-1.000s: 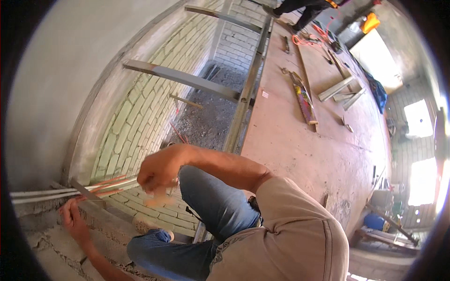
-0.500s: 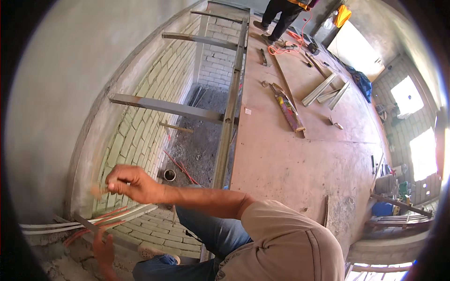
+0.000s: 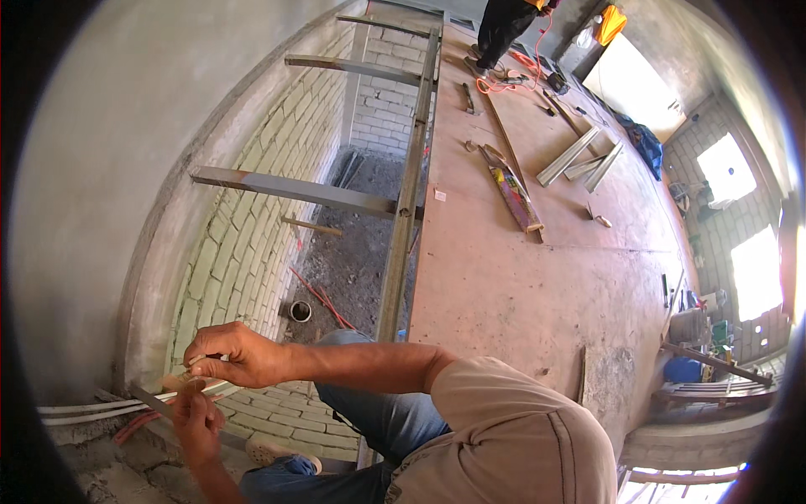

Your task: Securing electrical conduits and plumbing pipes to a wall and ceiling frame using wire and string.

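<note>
Both hands have dropped lower and closer together since a second ago, meeting at the bundle of pale grey plastic conduit pipes point(image 3: 101, 410), whose long axis runs roughly sideways out of the rough grey concrete wall point(image 3: 92, 210). Left hand point(image 3: 195, 424) grips a thin flat metal tool point(image 3: 151, 398) just beside them. Right hand point(image 3: 239, 354) pinches something small above the pipes, can't tell what. Right of them: pale brick pit wall point(image 3: 252, 252), steel beams point(image 3: 403, 227), dusty reddish floor point(image 3: 537, 286).

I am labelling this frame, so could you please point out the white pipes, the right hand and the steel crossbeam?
white pipes point(image 3: 92, 410), head view, mid-length of the bundle.
right hand point(image 3: 239, 354), head view, back of hand.
steel crossbeam point(image 3: 294, 191), head view, top face.
</note>
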`<state>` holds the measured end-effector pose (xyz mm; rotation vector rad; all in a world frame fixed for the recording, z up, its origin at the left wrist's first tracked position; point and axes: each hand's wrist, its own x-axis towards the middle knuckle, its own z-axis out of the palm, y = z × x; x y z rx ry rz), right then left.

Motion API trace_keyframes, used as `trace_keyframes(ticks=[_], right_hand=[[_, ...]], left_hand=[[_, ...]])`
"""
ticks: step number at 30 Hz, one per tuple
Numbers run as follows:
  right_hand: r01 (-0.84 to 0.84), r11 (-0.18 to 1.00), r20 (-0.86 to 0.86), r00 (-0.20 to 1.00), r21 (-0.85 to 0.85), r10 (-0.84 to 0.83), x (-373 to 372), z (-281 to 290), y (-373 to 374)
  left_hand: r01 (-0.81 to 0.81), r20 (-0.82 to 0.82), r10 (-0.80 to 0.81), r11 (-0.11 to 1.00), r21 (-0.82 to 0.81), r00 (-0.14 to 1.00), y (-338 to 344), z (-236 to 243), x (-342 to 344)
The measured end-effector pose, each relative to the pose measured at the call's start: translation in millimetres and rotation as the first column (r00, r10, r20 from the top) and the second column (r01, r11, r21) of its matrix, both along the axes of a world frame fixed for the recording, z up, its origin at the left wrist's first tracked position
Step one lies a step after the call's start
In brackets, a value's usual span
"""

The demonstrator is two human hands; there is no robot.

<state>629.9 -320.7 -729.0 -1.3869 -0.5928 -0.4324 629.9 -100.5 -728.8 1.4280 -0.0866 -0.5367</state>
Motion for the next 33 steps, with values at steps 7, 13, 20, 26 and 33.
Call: trace_keyframes(ticks=[7, 13, 20, 26, 33], right_hand=[[-0.164, 0.972, -0.247, 0.947, 0.170, 0.203, -10.1, -0.4, -0.9], [-0.540, 0.822, -0.280, 0.773, 0.183, 0.570, -2.0, -4.8, -2.4], [-0.039, 0.994, -0.392, 0.920, -0.097, -0.002, 37.4, -29.6, -56.2], [-0.430, 0.747, -0.476, 0.582, 0.508, 0.659, 15.6, -3.7, -34.4], [-0.128, 0.823, -0.484, 0.853, -0.554, -0.193, 49.6, -37.7, -68.8]], left_hand=[[-0.039, 0.070, 0.045, 0.996, -0.084, 0.997, 9.0, -17.8, -1.5], [-0.278, 0.460, 0.042, 0.844, 0.459, 0.887, 22.9, 17.6, 2.5], [-0.112, 0.639, -0.271, 0.863, 0.492, 0.720, -37.8, 44.4, 2.4], [-0.284, 0.428, 0.055, 0.823, 0.492, 0.902, 6.8, 14.2, 16.6], [-0.204, 0.711, -0.164, 0.892, 0.402, 0.683, -1.5, 25.8, 18.2]])
